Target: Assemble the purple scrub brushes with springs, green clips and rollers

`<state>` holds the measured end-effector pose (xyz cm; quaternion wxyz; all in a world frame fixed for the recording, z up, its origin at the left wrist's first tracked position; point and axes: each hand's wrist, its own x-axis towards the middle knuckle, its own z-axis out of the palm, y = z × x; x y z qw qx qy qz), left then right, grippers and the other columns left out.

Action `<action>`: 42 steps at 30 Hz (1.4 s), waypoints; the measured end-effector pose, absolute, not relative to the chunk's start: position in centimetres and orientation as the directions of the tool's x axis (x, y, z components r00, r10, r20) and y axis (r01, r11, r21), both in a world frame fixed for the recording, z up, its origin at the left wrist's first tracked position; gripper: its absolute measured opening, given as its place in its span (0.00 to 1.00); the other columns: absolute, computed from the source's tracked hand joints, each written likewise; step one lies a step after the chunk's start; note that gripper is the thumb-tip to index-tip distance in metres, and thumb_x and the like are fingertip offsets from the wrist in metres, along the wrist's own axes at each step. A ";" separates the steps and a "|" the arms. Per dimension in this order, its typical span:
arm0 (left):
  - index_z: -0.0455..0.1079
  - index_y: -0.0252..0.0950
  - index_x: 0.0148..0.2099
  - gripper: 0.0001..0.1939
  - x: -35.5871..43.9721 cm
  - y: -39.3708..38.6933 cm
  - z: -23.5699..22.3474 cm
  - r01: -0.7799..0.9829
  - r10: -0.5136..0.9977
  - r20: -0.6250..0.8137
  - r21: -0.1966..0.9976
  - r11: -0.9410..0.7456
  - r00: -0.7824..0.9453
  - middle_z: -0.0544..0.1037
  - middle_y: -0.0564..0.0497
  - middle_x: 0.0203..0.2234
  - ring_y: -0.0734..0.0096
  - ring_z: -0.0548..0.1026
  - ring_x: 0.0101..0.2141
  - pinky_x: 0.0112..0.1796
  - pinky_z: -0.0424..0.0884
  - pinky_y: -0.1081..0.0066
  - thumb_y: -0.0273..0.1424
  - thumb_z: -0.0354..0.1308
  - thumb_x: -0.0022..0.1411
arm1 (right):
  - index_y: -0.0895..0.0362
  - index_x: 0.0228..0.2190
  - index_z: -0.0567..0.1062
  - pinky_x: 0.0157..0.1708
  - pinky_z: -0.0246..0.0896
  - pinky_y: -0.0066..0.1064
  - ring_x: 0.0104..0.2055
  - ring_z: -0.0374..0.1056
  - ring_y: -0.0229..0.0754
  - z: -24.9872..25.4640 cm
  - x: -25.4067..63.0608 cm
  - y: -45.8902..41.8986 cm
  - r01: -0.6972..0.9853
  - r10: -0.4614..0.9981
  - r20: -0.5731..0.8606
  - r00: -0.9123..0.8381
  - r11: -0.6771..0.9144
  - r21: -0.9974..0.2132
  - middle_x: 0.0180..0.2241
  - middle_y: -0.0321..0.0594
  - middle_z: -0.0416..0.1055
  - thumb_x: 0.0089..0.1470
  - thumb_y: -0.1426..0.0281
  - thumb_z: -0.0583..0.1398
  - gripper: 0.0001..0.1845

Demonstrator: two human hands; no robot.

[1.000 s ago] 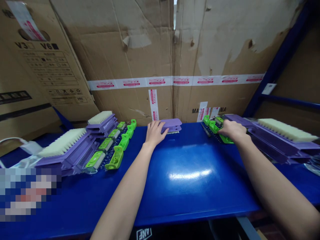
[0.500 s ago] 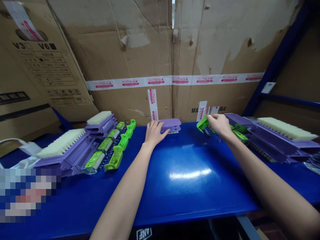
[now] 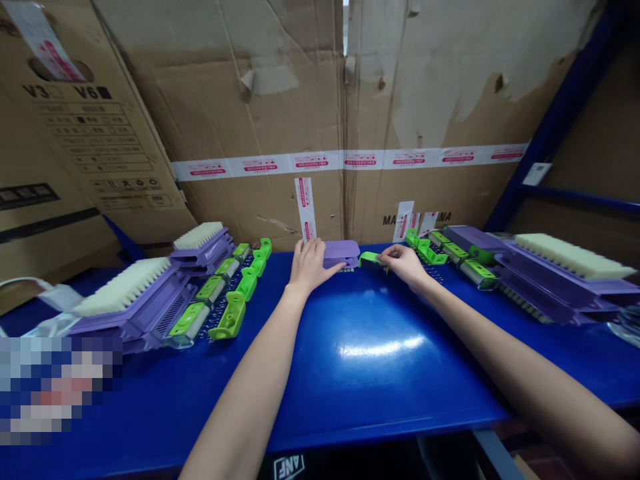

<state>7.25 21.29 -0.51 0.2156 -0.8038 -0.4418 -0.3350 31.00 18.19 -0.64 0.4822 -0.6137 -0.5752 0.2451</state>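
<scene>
Blue tabletop (image 3: pixel 370 393); right hand (image 3: pixel 407 265) pinches green clip (image 3: pixel 369 256) between fingertips; left hand (image 3: pixel 307 265) clasps purple piece (image 3: pixel 342 250).

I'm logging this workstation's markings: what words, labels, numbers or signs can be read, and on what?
"V3", open square: left carton
"V6", filled square: left carton
"MA…NA", middle taped over: back carton
Apparently "ANF": dark item below table
Too small or blurred: red-and-white tape, white tag, left carton's other print

Plastic casing (image 3: pixel 344 251), glossy table (image 3: pixel 320 393), matt cardboard (image 3: pixel 260 127)
</scene>
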 end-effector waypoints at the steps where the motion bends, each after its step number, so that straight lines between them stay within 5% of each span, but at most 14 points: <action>1: 0.65 0.32 0.49 0.30 7.2 21.2 -0.5 0.855 0.576 0.720 -0.046 -0.516 0.386 0.75 0.36 0.46 0.52 0.71 0.50 0.53 0.58 0.55 0.53 0.56 0.55 | 0.60 0.27 0.70 0.28 0.63 0.23 0.27 0.68 0.35 -0.6 31.0 18.1 0.474 0.948 0.247 0.199 0.128 -0.871 0.26 0.38 0.72 0.47 0.68 0.61 0.07; 5: 0.65 0.33 0.48 0.28 7.2 21.0 -0.2 0.851 0.615 0.678 -0.029 -0.525 0.403 0.75 0.39 0.44 0.53 0.72 0.47 0.48 0.64 0.59 0.52 0.56 0.56 | 0.60 0.38 0.69 0.26 0.62 0.23 0.25 0.69 0.35 0.0 30.5 17.5 0.465 0.979 0.165 0.119 0.092 -0.881 0.27 0.37 0.73 0.47 0.69 0.63 0.15; 10: 0.65 0.34 0.54 0.30 7.2 21.0 -0.4 0.845 0.618 0.664 -0.041 -0.532 0.421 0.72 0.39 0.52 0.54 0.68 0.53 0.52 0.61 0.58 0.51 0.55 0.57 | 0.60 0.46 0.69 0.28 0.64 0.25 0.28 0.69 0.37 0.3 30.1 17.3 0.445 0.981 0.119 0.152 0.040 -0.895 0.30 0.39 0.73 0.50 0.71 0.60 0.20; 14: 0.65 0.34 0.56 0.31 7.4 21.1 -0.7 0.847 0.618 0.653 -0.067 -0.528 0.437 0.69 0.38 0.55 0.52 0.66 0.55 0.54 0.60 0.57 0.51 0.53 0.59 | 0.59 0.48 0.67 0.30 0.67 0.27 0.29 0.69 0.36 0.2 29.8 17.4 0.141 0.980 0.054 0.192 0.027 -0.990 0.32 0.39 0.72 0.50 0.73 0.58 0.21; 19: 0.65 0.36 0.57 0.31 7.5 21.1 -0.7 0.844 0.612 0.650 -0.085 -0.530 0.450 0.69 0.39 0.55 0.53 0.66 0.56 0.54 0.61 0.57 0.51 0.53 0.59 | 0.58 0.45 0.67 0.34 0.69 0.31 0.29 0.70 0.37 0.4 28.4 17.0 -0.138 0.997 -0.014 0.070 -0.004 -0.990 0.32 0.40 0.73 0.51 0.74 0.57 0.18; 33: 0.64 0.36 0.59 0.33 7.5 20.8 -0.5 0.757 0.507 0.626 -0.217 -0.616 0.592 0.69 0.37 0.55 0.52 0.66 0.55 0.52 0.62 0.56 0.52 0.52 0.59 | 0.56 0.33 0.69 0.33 0.70 0.34 0.27 0.68 0.37 0.4 27.1 17.2 -0.331 0.977 -0.144 0.160 -0.084 -0.940 0.26 0.36 0.70 0.52 0.74 0.56 0.04; 42: 0.66 0.32 0.55 0.33 8.0 20.8 -0.2 0.707 0.436 0.627 -0.275 -0.652 0.646 0.72 0.36 0.51 0.52 0.68 0.53 0.52 0.61 0.57 0.53 0.50 0.59 | 0.57 0.35 0.69 0.31 0.70 0.33 0.28 0.68 0.37 0.2 25.8 16.9 -0.320 0.951 -0.105 0.292 -0.007 -0.948 0.28 0.37 0.71 0.53 0.72 0.58 0.05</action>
